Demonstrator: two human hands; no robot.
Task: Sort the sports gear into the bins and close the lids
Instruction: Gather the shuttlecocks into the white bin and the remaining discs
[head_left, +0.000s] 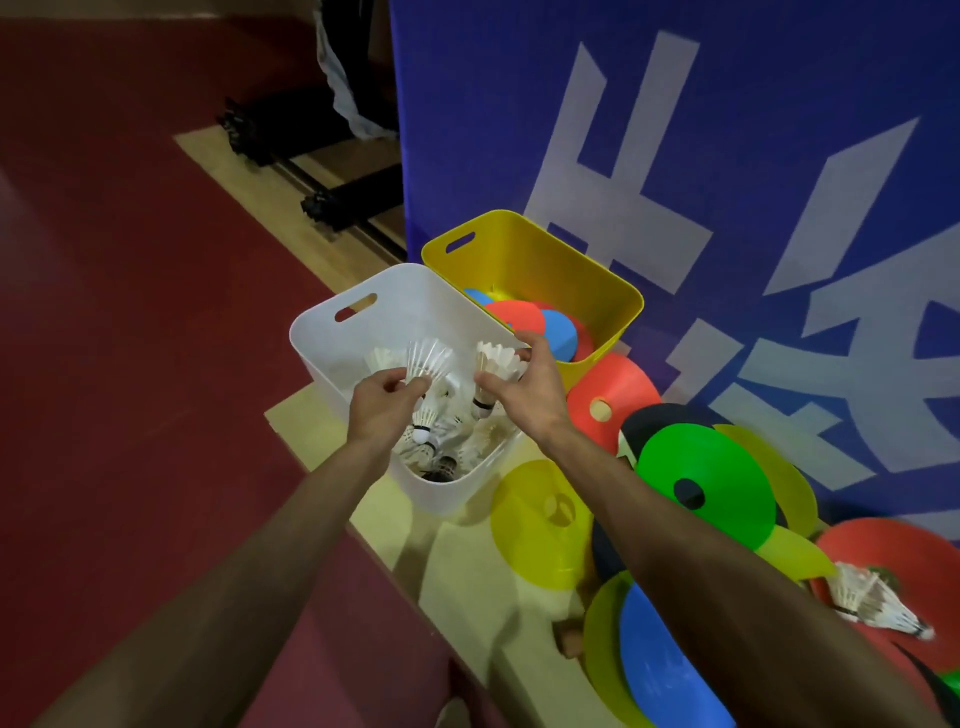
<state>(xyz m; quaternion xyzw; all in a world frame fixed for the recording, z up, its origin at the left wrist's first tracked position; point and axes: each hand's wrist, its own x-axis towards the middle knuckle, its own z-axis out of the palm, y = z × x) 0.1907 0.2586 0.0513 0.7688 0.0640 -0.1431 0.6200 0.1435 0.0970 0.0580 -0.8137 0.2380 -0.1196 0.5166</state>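
Head view: the left grip (387, 400) is closed in a pinch on the base of the left shuttlecock (428, 358), whose feathers fan upward. The right grip (524, 387), just beside it, is clamped on the right shuttlecock (497, 358), thumb on one side and fingers curled over the other. Both grips hang over the open white bin (363, 291), and directly under them a heap of shuttlecocks (441, 441) lies on the bin's bottom.

Beyond the right grip and touching the white bin stands the yellow bin (524, 249), also open, with a red disc cone (514, 314) and a blue disc cone (560, 332) inside. To the right of the right grip and below its forearm, loose disc cones overlap on the floor: an orange-red cone (613, 395), a green cone (711, 467), a translucent yellow cone (535, 525) and a blue cone (670, 670). Far right of both grips, a stray shuttlecock (872, 603) lies on its side on another red cone (893, 551).

A blue banner (675, 130) rises behind the bins; the dark red floor (130, 312) spreads to the left of the left grip.
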